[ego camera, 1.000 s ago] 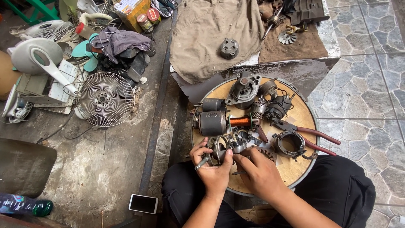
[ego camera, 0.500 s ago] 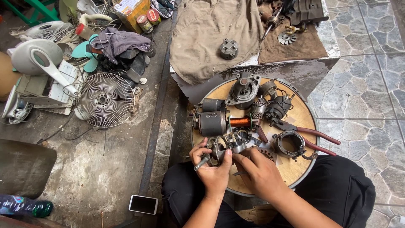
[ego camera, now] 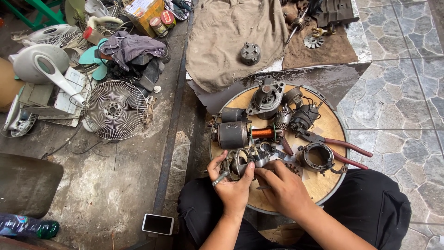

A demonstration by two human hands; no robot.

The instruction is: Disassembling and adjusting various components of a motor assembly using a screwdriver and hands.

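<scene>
While both hands work at the near edge of the round wooden board (ego camera: 323,134), the left hand (ego camera: 233,185) is clenched around a ring-shaped metal motor part (ego camera: 240,162), thumb across its front. Right hand (ego camera: 282,187) sits just beside it, fingertips pressed to the same part; whether it pinches a small tool cannot be told. Landmark: the board, resting across the person's lap. On it, beyond the held part: a dark cylindrical motor housing (ego camera: 231,134) with a copper-wound armature (ego camera: 262,133) sticking out toward the board's centre. Farther back, a grey cast nose housing (ego camera: 266,97). At the board's right side, red-handled pliers (ego camera: 344,148), and nearer the person an open metal ring frame (ego camera: 317,157), nothing visible inside it. Beyond the board, a tan cloth (ego camera: 226,41) carries a small grey round casting (ego camera: 250,53). Left of the board on concrete: a fan grille (ego camera: 116,109) and a phone (ego camera: 157,224).
</scene>
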